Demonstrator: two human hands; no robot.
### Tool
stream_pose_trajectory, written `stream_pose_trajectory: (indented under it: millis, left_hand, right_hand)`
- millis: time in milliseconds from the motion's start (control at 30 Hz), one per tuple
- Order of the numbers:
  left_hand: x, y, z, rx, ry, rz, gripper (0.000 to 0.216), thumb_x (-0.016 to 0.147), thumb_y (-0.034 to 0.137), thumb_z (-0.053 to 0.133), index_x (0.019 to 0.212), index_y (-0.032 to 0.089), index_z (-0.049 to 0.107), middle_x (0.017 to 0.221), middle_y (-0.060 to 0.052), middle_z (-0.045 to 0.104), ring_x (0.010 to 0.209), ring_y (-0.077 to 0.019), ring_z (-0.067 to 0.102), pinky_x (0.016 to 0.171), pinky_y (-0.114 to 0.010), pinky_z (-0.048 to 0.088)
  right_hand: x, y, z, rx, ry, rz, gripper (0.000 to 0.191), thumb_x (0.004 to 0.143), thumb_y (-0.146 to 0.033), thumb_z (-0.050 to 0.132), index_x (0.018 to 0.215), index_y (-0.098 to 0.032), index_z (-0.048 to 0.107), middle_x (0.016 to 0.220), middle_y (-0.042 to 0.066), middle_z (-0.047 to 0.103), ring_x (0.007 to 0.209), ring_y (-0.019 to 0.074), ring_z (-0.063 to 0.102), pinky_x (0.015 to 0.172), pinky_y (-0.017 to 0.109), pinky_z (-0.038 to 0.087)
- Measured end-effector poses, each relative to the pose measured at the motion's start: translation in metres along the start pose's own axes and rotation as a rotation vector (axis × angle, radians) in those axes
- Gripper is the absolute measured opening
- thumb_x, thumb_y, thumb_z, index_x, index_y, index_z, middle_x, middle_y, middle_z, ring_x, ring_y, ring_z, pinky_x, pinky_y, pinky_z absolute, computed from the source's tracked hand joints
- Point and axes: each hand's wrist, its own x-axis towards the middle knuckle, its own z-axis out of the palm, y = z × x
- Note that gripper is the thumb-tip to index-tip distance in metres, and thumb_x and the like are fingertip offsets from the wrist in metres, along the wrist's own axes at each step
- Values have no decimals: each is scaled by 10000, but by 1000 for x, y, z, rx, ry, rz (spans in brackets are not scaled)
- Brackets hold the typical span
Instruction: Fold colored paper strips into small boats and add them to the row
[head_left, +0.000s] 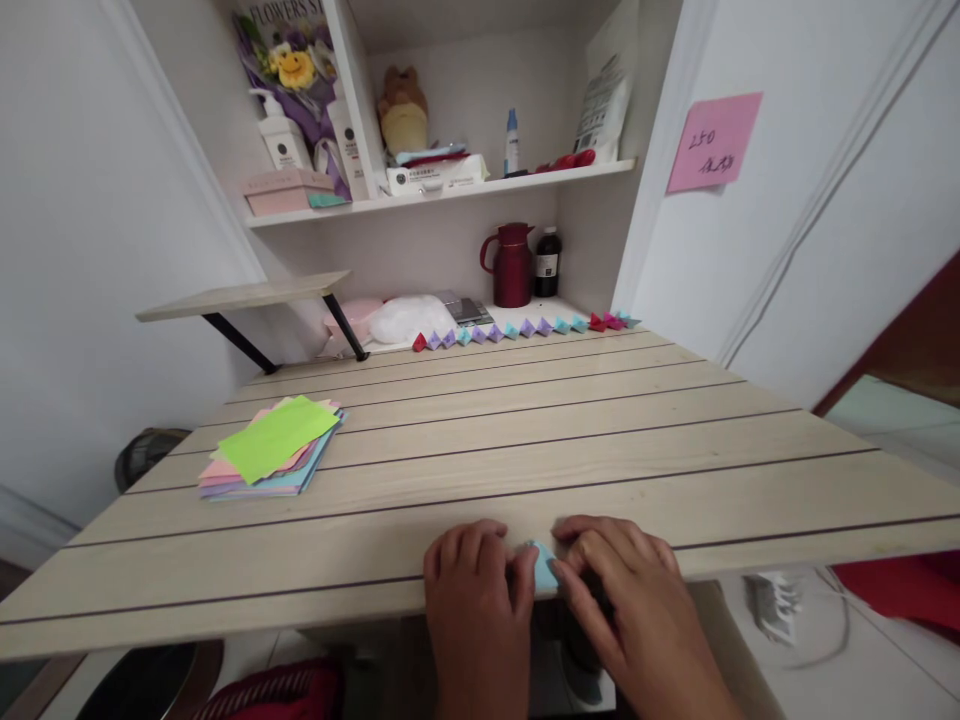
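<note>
A small piece of light blue folded paper (544,571) lies at the front edge of the wooden table, between my two hands. My left hand (474,585) rests on the tabletop with its fingers curled and its thumb against the paper's left side. On the other side, my right hand (624,580) is also curled, with its thumb pressed to the paper's right edge. Part of the paper is hidden by the thumbs. Along the table's back edge runs a row of small folded paper shapes (510,331) in red, purple, blue and pink.
A stack of coloured paper sheets (281,440), lime green on top, lies left on the table (480,440). Behind it stands a small raised shelf (247,294) on black legs. A dark red jug (513,266) and a dark bottle (547,264) stand in the cabinet behind.
</note>
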Motion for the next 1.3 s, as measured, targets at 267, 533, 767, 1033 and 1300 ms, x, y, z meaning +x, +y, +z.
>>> stream_pose_trajectory:
  millis: [267, 533, 767, 1033, 1300]
  left_hand:
    - [13, 2, -4, 90, -127, -2, 79, 784, 182, 655, 810, 196, 581, 834, -29, 668, 817, -226, 605, 749, -395, 436]
    - [11, -5, -7, 76, -11, 25, 87, 858, 142, 530, 899, 194, 586, 923, -52, 688, 883, -221, 622, 850, -437, 440]
    - [-27, -4, -7, 140, 161, 282, 352, 935, 128, 407, 1216, 231, 593, 1167, -56, 689, 1226, -205, 519, 1153, -527, 108]
    - [-48, -6, 0, 232, 58, 216, 334, 951, 337, 419, 1227, 340, 606, 1157, -44, 700, 1185, -240, 557, 1152, -571, 49]
    - [-50, -5, 4, 286, 90, 216, 351, 956, 402, 374, 1208, 369, 616, 1255, 7, 647, 1251, -238, 496, 1166, -560, 33]
  right_hand:
    - [4, 0, 0, -65, -11, 28, 82, 898, -303, 526, 885, -233, 566, 958, 51, 652, 875, 242, 589, 741, 369, 390]
    - [3, 8, -3, -78, -40, -102, 146, 914, -265, 513, 944, -289, 654, 1068, 49, 660, 944, 239, 591, 732, 359, 415]
    - [2, 8, -3, -75, -35, -108, 182, 926, -274, 487, 982, -278, 660, 1080, 58, 665, 959, 248, 587, 746, 382, 426]
    - [-9, 18, 1, -51, -50, -133, 247, 943, -272, 459, 1139, -262, 608, 1136, 66, 657, 1037, 238, 597, 833, 395, 468]
    - [-36, 22, 13, -359, 153, -331, 590, 877, -363, 502, 1428, -194, 377, 1371, 91, 552, 1238, 329, 494, 931, 475, 404]
